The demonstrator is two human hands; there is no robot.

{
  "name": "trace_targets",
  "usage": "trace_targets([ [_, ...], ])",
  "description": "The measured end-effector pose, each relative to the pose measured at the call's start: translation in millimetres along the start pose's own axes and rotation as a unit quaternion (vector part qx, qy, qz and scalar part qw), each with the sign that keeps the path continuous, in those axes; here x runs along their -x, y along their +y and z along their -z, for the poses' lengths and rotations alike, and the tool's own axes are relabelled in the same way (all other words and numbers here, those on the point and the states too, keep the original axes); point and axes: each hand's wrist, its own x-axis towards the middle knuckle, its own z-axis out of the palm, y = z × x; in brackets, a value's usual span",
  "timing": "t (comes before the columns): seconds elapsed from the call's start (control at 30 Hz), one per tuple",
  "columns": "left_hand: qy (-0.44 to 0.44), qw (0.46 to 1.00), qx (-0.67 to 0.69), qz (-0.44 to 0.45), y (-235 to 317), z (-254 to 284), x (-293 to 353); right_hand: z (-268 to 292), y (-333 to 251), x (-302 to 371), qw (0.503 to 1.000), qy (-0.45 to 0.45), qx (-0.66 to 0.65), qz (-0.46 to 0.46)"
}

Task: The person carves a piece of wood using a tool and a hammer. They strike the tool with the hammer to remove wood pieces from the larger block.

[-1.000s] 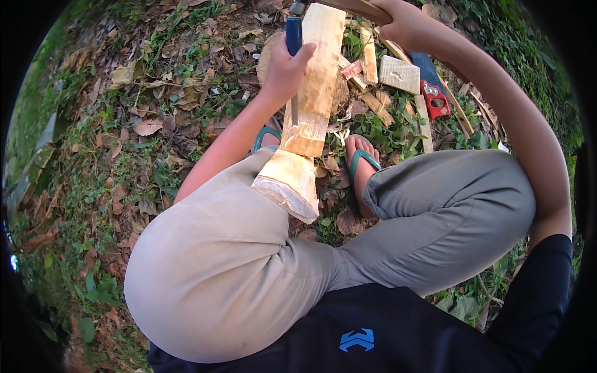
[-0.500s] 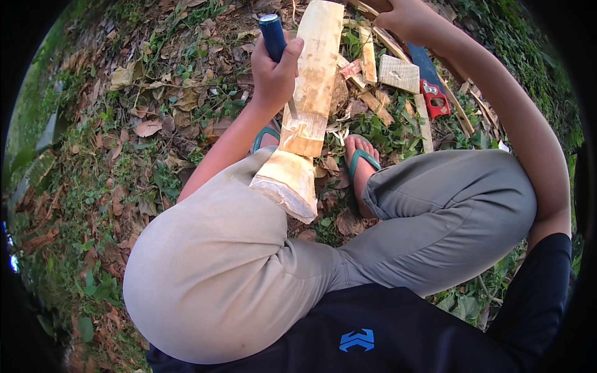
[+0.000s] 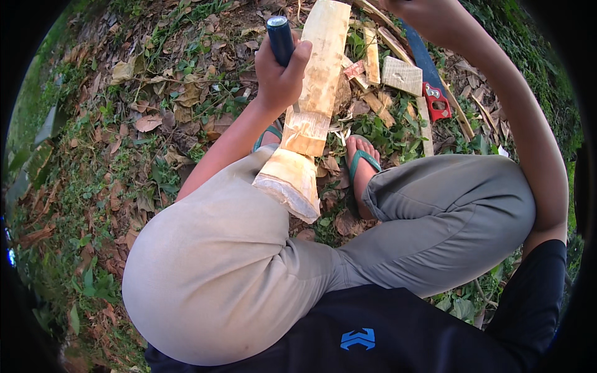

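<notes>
My left hand point(image 3: 281, 73) is closed round the blue handle of a chisel point(image 3: 280, 38), held upright at the left side of a pale, peeled piece of wood point(image 3: 323, 62). The blade runs down to the wood just above a cut step, though my hand hides part of it. Below the step, the narrowed wood flares into a rough, bark-edged end point(image 3: 288, 186) against my left leg. At the top edge my right hand point(image 3: 418, 13) is raised and partly cut off, with its fingers curled; what they hold does not show.
Right of the wood lie a square wood block point(image 3: 402, 76), several offcuts and strips point(image 3: 372, 56), and a handsaw with a red handle point(image 3: 436, 101). My feet in green flip-flops point(image 3: 362, 158) flank the wood. Dry leaves and low plants point(image 3: 149, 123) cover the ground.
My right hand has risen farther toward the top edge. The chisel, my left hand and the wood have shifted slightly right in the picture.
</notes>
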Motion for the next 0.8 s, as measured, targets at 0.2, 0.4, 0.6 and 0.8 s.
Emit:
trace_targets([
  [0.2,-0.005,1.000,-0.025,-0.017,-6.4,0.6,-2.5,5.0,-6.7,2.7,0.997,-0.050,0.046,-0.040],
  [0.4,0.003,1.000,0.005,0.023,-5.0,-0.1,-5.7,-6.6,10.0,13.3,0.999,0.041,-0.006,0.035],
  [0.6,0.000,0.999,0.021,0.028,-4.5,-0.4,-2.5,0.5,-3.2,16.5,0.994,0.063,0.083,0.012],
  [0.8,-0.015,0.999,0.006,0.042,-6.3,0.5,-5.2,-7.3,-6.0,9.9,0.988,0.018,0.150,-0.026],
])
